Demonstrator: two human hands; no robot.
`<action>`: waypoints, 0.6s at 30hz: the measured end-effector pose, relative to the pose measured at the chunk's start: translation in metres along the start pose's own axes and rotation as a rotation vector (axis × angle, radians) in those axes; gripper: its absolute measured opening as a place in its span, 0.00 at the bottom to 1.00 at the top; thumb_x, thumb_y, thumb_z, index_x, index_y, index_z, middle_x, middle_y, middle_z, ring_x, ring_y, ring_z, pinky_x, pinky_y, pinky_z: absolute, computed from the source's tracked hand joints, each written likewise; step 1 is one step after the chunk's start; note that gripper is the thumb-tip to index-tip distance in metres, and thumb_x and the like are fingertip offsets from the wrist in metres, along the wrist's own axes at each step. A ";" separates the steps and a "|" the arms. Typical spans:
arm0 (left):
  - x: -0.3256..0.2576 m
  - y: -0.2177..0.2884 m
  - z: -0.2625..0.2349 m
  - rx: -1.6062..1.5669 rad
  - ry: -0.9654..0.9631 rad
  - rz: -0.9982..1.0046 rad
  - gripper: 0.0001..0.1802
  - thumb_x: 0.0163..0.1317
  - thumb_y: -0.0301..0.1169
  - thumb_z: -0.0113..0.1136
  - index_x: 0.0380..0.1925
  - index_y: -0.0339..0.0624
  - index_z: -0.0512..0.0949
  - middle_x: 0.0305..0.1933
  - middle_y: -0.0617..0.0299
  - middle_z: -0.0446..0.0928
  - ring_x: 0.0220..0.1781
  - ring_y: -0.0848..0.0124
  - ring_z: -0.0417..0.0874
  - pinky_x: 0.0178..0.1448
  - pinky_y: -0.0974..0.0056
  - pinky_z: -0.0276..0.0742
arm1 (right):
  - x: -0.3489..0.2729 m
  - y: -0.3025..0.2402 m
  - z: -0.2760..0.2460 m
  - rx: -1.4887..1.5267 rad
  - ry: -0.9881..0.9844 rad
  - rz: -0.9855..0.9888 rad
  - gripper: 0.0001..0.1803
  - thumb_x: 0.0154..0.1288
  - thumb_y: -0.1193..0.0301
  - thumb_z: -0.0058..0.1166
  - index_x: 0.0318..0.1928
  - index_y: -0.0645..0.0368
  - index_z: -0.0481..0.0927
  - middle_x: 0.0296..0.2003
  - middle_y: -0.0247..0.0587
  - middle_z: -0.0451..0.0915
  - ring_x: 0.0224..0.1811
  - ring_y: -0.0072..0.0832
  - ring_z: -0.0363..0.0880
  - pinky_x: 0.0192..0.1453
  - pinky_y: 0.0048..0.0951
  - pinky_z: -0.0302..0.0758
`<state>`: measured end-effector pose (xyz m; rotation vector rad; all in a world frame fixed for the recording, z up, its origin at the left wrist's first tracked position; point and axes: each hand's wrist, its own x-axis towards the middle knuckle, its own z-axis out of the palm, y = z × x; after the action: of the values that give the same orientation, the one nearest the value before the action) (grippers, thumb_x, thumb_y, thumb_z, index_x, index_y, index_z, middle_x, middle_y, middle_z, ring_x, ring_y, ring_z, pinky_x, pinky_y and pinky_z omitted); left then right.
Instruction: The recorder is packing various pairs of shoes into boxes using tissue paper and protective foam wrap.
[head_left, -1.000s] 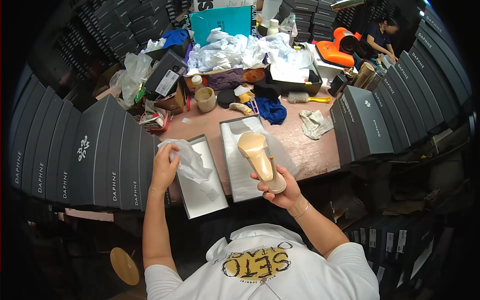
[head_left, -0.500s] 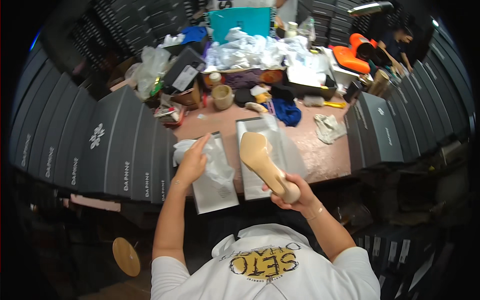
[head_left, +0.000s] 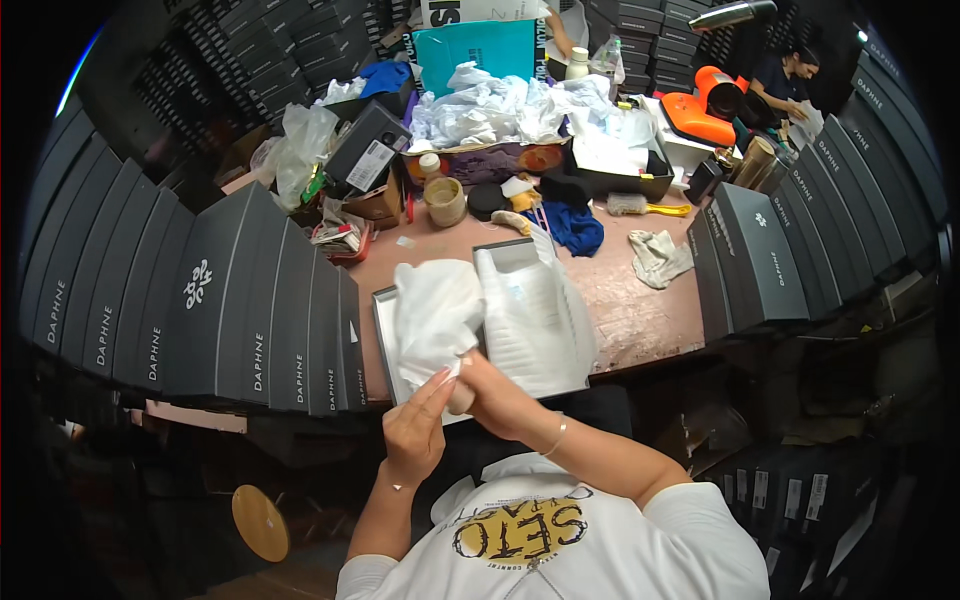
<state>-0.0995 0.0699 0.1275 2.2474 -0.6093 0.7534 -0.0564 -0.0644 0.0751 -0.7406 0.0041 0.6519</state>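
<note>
Left hand [head_left: 416,428] is clenched on white wrapping [head_left: 437,308], right hand [head_left: 495,396] on a beige shoe [head_left: 461,399]. Beyond them, its front is covered.

Shoe [head_left: 461,399] mostly hidden under tissue [head_left: 436,306]

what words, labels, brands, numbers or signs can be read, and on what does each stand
Wording and brands aren't copied; print stands on:
Left dark grey cardboard shoe boxes: pale letters, readable
Right dark grey cardboard shoe boxes: likewise
White fabric T-shirt: large dark letters readable, small ones blurred
White rectangular sticker on a dark tilted box: too small
Teal rectangular panel: too small
White panel above: black letters, partly cut off
</note>
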 end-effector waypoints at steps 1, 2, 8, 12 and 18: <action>-0.004 -0.002 0.007 -0.005 0.039 0.011 0.21 0.52 0.10 0.51 0.47 0.33 0.79 0.47 0.47 0.81 0.42 0.55 0.85 0.43 0.61 0.82 | 0.013 0.022 -0.004 -0.046 0.003 -0.101 0.19 0.70 0.61 0.44 0.57 0.54 0.65 0.42 0.36 0.74 0.37 0.22 0.76 0.36 0.24 0.73; -0.007 -0.006 0.013 -0.010 0.051 0.002 0.20 0.51 0.10 0.52 0.44 0.34 0.80 0.44 0.48 0.81 0.39 0.56 0.86 0.41 0.62 0.82 | 0.020 0.033 -0.011 -0.321 0.062 -0.276 0.20 0.70 0.60 0.44 0.59 0.52 0.64 0.44 0.37 0.73 0.41 0.19 0.74 0.38 0.22 0.71; -0.025 -0.013 0.012 -0.066 0.176 -0.111 0.19 0.51 0.11 0.54 0.43 0.37 0.81 0.41 0.52 0.82 0.39 0.59 0.86 0.41 0.62 0.81 | -0.002 -0.011 -0.022 -0.577 -0.097 -0.028 0.26 0.72 0.62 0.41 0.67 0.55 0.59 0.43 0.34 0.76 0.37 0.20 0.76 0.36 0.18 0.71; -0.024 0.001 0.032 -0.165 0.061 0.016 0.18 0.50 0.13 0.59 0.42 0.38 0.81 0.41 0.54 0.83 0.38 0.61 0.86 0.39 0.64 0.81 | 0.008 0.001 -0.036 -0.751 -0.093 -0.203 0.27 0.70 0.62 0.45 0.65 0.60 0.62 0.54 0.39 0.73 0.54 0.27 0.73 0.56 0.27 0.71; -0.024 0.007 0.037 -0.156 0.124 0.016 0.14 0.52 0.15 0.62 0.39 0.38 0.82 0.40 0.56 0.84 0.36 0.63 0.86 0.37 0.67 0.81 | 0.004 0.011 -0.021 -0.056 0.082 -0.103 0.27 0.72 0.63 0.47 0.66 0.59 0.62 0.60 0.35 0.69 0.59 0.24 0.69 0.61 0.27 0.68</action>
<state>-0.1084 0.0435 0.0924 2.0394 -0.6050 0.8179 -0.0549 -0.0696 0.0523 -0.8157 0.0226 0.5247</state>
